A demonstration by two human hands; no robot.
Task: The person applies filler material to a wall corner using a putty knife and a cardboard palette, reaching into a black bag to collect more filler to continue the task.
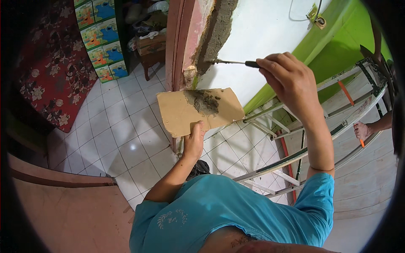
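Observation:
My left hand [195,141] grips the near edge of a tan, flat board [173,111], thumb on top. Wet grey mortar [205,103] lies in a heap on the board's far half. Raised to the right, my right hand [291,80] closes round the black handle of a slim metal tool [232,62]. The tool points left, and its mortar-smeared tip meets a strip of grey mortar [215,33] running down the wall edge beside the pinkish door frame [179,46]. The exact shape of the tip is hard to make out.
A metal ladder [289,179] slants across the right side, close to my right arm. Another person's limb, apparently a bare foot [363,130], is at the far right. Patterned drawers [103,38] and a small wooden table [152,46] stand beyond the doorway on the tiled floor [133,135].

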